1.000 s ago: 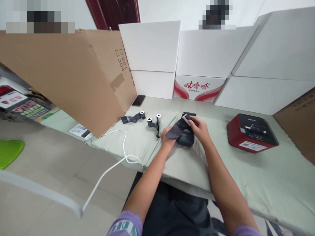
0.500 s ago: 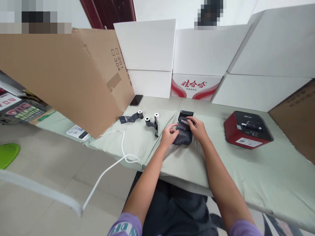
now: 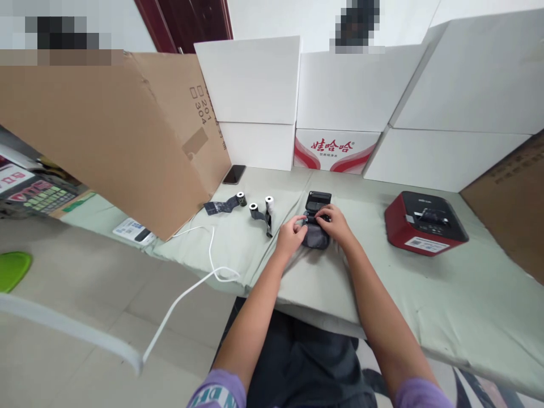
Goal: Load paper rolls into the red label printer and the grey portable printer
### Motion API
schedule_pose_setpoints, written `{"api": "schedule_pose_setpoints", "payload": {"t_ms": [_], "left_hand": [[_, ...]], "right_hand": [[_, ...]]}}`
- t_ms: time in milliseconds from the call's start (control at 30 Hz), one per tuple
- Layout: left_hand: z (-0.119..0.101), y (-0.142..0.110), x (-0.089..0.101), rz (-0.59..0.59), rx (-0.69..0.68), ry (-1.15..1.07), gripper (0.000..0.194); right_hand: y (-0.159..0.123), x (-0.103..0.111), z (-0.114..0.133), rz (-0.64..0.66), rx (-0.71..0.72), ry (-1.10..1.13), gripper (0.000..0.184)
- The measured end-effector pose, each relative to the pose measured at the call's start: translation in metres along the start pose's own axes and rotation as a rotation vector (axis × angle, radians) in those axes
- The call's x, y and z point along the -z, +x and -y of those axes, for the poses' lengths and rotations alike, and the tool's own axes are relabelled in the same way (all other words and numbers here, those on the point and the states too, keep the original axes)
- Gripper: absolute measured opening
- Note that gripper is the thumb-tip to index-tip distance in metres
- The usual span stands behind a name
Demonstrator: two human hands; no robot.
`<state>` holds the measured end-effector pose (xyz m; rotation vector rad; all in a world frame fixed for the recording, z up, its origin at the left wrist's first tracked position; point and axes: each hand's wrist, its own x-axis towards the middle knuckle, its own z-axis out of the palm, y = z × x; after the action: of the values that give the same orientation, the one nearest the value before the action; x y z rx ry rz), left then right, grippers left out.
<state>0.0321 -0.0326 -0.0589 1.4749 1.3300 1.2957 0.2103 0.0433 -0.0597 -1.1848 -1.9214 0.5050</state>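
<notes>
A small black portable printer [image 3: 318, 202] lies on the cloth before me with its lid raised at the back. Dark, shiny ribbon [image 3: 316, 237] covers its front part. My left hand [image 3: 291, 234] grips the printer's left edge with thumb and fingers. At the printer's opening, the bent fingers of my right hand [image 3: 334, 224] hold a dark ribbon roll, mostly hidden by the fingers. Left of the printer stand a small roll with a dark strip trailing [image 3: 225, 205], another dark-tailed roll [image 3: 254, 209] and a white-topped roll [image 3: 270, 203].
A red and black box-shaped device [image 3: 427, 224] sits to the right. White boxes [image 3: 255, 85] line the back, with a large cardboard box [image 3: 127, 124] at left. A phone [image 3: 234, 174] lies near the cardboard. A white cable [image 3: 212, 249] runs over the table's front edge.
My right hand has moved down and slightly towards me, bringing the ribbon roll lower into the printer's opening. More of the raised lid shows. My left hand stays nearly in place.
</notes>
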Motion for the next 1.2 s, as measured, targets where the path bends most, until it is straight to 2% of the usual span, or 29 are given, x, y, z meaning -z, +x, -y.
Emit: {"api": "schedule_pose_setpoints", "payload": {"t_ms": [67, 133, 200, 267, 333, 400, 533, 600, 667, 767, 967, 1200], "left_hand": [[0.001, 0.001, 0.000, -0.021, 0.005, 0.009, 0.032], [0.001, 0.001, 0.000, -0.032, 0.003, 0.015, 0.031], [0.002, 0.002, 0.000, -0.032, -0.007, 0.024, 0.031], [0.002, 0.002, 0.000, -0.025, -0.018, 0.041, 0.031], [0.001, 0.002, 0.000, -0.019, -0.025, 0.066, 0.030], [-0.001, 0.001, 0.001, -0.001, -0.050, 0.085, 0.028], [-0.006, -0.005, 0.005, 0.068, -0.160, 0.117, 0.029], [-0.007, -0.007, 0.007, 0.018, -0.187, 0.136, 0.029], [-0.005, -0.005, 0.008, -0.097, -0.166, 0.129, 0.029], [0.002, 0.002, 0.005, -0.202, -0.064, 0.083, 0.025], [0.018, 0.018, -0.003, -0.105, 0.076, 0.123, 0.038], [0.020, 0.032, -0.003, -0.050, 0.135, 0.107, 0.037]], "right_hand": [[0.000, 0.000, 0.002, -0.042, 0.011, -0.002, 0.012], [-0.001, -0.001, 0.005, -0.173, -0.005, 0.005, 0.014], [0.000, -0.003, 0.005, -0.312, -0.072, 0.066, 0.027], [0.002, -0.006, 0.002, -0.345, -0.168, 0.217, 0.048], [0.005, -0.009, -0.005, -0.285, -0.237, 0.408, 0.059], [0.007, -0.009, -0.010, -0.242, -0.277, 0.540, 0.059], [0.005, -0.003, -0.012, -0.196, -0.267, 0.599, 0.036], [0.002, 0.001, -0.010, -0.120, -0.227, 0.597, 0.024], [0.001, 0.003, -0.008, -0.030, -0.217, 0.584, 0.019], [0.000, 0.007, -0.008, 0.087, -0.229, 0.569, 0.031], [-0.002, 0.012, -0.014, 0.205, -0.273, 0.606, 0.048], [-0.003, 0.012, -0.014, 0.227, -0.237, 0.610, 0.053]]}}
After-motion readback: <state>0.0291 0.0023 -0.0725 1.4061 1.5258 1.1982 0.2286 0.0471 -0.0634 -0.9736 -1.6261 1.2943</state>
